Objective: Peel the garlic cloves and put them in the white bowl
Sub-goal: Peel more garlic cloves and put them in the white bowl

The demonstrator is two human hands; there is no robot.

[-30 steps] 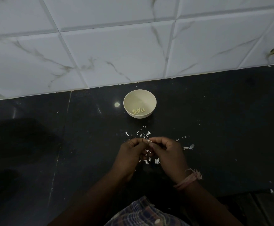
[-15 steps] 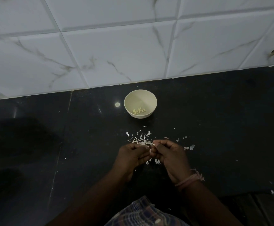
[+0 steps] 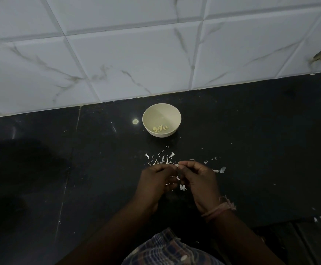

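Note:
The white bowl [image 3: 161, 113] stands on the black counter near the wall, with several peeled garlic cloves [image 3: 160, 128] lying at its bottom. In front of it my left hand [image 3: 156, 183] and my right hand [image 3: 198, 181] meet with curled fingers. Together they pinch a small garlic clove [image 3: 177, 165] between the fingertips; most of it is hidden by the fingers. White garlic skin scraps [image 3: 164, 158] lie scattered between the bowl and my hands and under them.
The black stone counter [image 3: 251, 150] ends at a white marble-tiled wall [image 3: 136, 64]. More skin bits [image 3: 220, 169] lie right of my hands. A bright spot of reflected light [image 3: 135, 121] sits left of the bowl. The counter's front edge runs at the lower right.
Both hands have stayed together over the scraps, shifting slightly while the fingertips work at the clove. The bowl has not moved.

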